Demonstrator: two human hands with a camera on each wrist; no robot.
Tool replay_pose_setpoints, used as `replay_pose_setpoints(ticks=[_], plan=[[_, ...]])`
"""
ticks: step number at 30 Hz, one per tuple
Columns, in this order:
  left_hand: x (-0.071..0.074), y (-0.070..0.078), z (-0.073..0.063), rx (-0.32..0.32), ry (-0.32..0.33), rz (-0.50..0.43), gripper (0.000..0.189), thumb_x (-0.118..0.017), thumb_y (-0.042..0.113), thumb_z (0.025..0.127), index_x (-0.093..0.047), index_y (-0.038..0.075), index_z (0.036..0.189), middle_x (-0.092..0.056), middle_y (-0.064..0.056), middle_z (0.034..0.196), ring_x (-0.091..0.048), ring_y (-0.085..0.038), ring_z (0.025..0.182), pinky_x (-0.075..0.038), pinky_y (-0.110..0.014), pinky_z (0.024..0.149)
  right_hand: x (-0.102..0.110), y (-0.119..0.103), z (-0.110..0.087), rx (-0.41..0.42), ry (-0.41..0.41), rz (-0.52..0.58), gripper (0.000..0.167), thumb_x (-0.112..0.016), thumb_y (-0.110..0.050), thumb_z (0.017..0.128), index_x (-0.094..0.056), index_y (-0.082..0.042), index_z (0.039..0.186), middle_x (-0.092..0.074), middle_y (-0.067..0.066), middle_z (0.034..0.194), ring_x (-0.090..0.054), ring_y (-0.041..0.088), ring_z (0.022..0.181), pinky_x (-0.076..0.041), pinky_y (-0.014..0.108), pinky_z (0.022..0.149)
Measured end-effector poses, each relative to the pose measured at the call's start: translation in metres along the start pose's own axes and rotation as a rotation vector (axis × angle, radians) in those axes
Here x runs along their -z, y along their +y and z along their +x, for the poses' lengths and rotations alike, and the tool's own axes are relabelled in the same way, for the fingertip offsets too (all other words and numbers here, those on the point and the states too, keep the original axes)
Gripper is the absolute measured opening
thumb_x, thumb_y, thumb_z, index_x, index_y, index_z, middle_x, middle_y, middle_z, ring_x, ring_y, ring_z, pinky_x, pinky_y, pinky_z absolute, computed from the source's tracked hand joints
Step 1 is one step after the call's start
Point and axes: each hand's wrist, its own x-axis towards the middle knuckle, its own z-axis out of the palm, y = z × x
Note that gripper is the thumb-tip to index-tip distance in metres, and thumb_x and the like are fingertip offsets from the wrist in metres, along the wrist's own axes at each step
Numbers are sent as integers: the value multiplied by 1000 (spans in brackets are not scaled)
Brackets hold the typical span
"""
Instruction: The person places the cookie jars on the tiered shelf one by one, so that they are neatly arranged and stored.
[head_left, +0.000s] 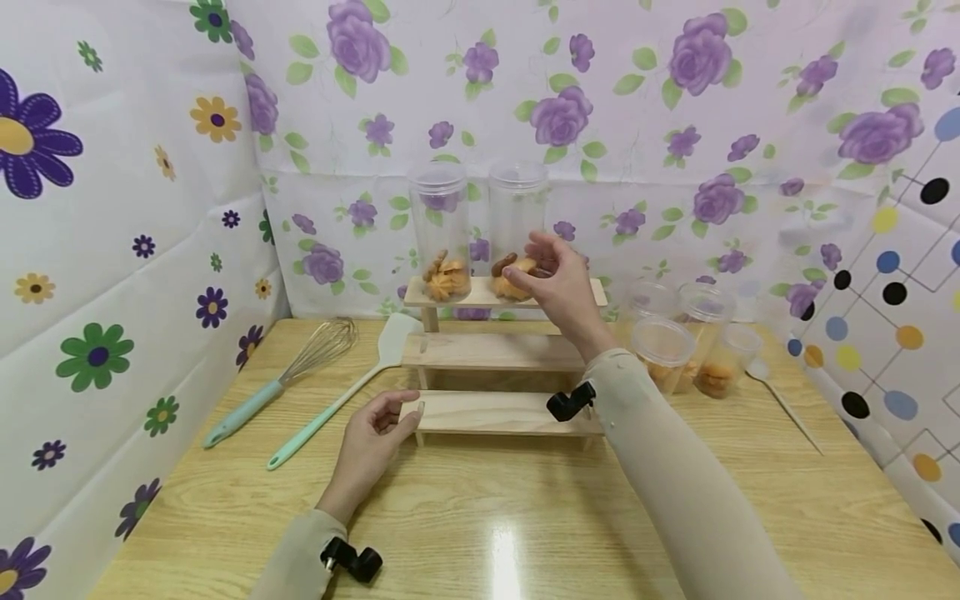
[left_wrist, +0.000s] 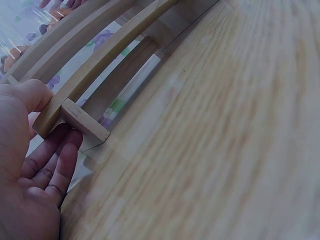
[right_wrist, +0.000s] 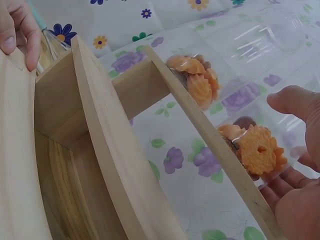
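Observation:
My left hand (head_left: 378, 433) grips the left end of the lowest board of a three-tier wooden shelf stand (head_left: 502, 350), thumb above and fingers below, as the left wrist view shows. Two tall clear lidded jars with cookies at the bottom stand upright on the top tier. My right hand (head_left: 558, 283) is at the right jar (head_left: 517, 208), thumb in front and fingers at its right side, spread loosely apart. Whether the fingers touch it I cannot tell. The left jar (head_left: 439, 217) stands beside it. Cookies (right_wrist: 257, 150) show through the right jar's wall.
On the table (head_left: 465, 508), a whisk (head_left: 285, 383) and a spatula (head_left: 352, 387) lie left of the stand. Several cookie jars (head_left: 663, 346) stand close together on the right, partly behind my right arm. Beyond them lies a long-handled white spoon (head_left: 783, 404). Patterned cloth (head_left: 637, 108) hangs behind.

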Motion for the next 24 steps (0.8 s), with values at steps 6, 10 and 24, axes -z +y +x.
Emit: replay_pose_setpoints(ticks=[6, 10, 24], plan=[[0, -1, 0, -3, 0, 3, 29, -81, 24, 106, -78, 17, 135, -68, -14, 112, -63, -18, 91, -52, -22, 75, 0, -4, -2, -19, -2, 11, 89, -89, -28, 99, -40, -13, 172, -51, 17, 166, -52, 31, 152, -41, 45, 128], [0, -1, 0, -1, 0, 7, 31, -81, 26, 106, -77, 15, 135, -68, -14, 113, -64, -17, 94, -53, -22, 78, 2, -7, -5, -23, 13, 4, 97, -91, -30, 98, -34, -15, 175, -46, 14, 171, -46, 31, 157, -36, 46, 131], [0, -1, 0, 7, 6, 9, 30, -81, 23, 106, -77, 15, 135, -69, -13, 114, -64, -17, 94, -53, -22, 77, 21, -45, -26, 96, 111, 46, 89, -93, -22, 94, -45, -11, 168, -55, 14, 162, -55, 33, 151, -43, 46, 127]])
